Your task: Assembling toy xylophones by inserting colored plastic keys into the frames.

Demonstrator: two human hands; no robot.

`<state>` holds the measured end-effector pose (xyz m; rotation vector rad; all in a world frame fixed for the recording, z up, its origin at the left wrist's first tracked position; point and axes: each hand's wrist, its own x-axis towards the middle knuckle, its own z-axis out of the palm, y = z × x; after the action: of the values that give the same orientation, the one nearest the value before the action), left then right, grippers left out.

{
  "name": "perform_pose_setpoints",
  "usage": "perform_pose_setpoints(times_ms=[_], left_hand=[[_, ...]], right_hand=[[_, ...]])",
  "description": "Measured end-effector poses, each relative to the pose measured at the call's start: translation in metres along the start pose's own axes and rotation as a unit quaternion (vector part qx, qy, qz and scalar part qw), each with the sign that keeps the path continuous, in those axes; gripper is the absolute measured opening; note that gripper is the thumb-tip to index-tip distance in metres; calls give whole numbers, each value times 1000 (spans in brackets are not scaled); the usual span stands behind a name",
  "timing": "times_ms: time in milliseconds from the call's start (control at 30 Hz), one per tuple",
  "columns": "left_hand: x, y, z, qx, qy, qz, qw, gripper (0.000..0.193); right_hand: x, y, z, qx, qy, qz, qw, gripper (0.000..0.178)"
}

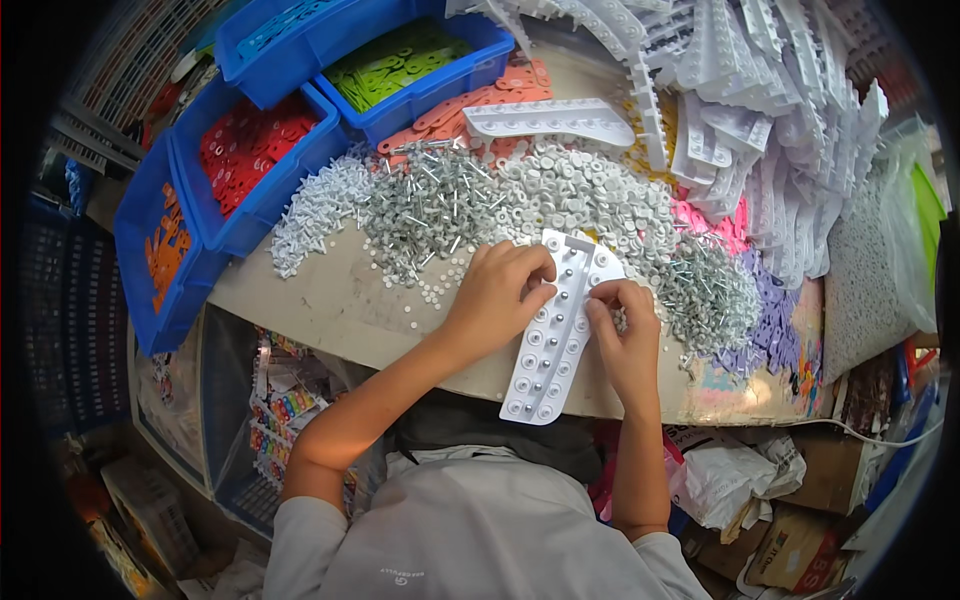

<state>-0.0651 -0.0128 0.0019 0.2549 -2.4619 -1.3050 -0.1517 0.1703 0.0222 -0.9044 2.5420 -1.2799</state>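
A long white plastic strip [536, 375] with a curved, wider far end lies over the table's front edge in front of me. Round sockets run along both its sides, and small metal pins stand in a grey middle groove. My left hand [503, 292] is closed at the strip's upper left edge, thumb and forefinger pinched together. At its upper right edge, my right hand [627, 325] is also closed in a pinch. Whatever either hand's fingertips hold is too small or hidden to name. Just beyond lie piles of white plastic rings [585, 185] and metal pins [425, 195].
Blue bins [335, 165] at the left back hold red, green and orange flat pieces. White moulded strips [740, 60] are heaped at the right back. Purple pieces [770, 315] and a clear bag of small grey parts [860, 290] are at the right. Small white pegs [315, 210] lie left.
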Motion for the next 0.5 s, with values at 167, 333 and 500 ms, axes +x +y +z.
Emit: perform_pose_setpoints(times_ms=[167,333,500], left_hand=[[-5,-11,3,97,57,121,986,7],[-13,-17,6,22,33,57,998,9],[-1,-15,-17,-36,125,-45,990,8]], right_hand=[[-3,8,5,-10,10,-1,1000,13],[-10,13,17,-163,83,-159,970,12],[-10,13,16,-174,85,-184,964,15]])
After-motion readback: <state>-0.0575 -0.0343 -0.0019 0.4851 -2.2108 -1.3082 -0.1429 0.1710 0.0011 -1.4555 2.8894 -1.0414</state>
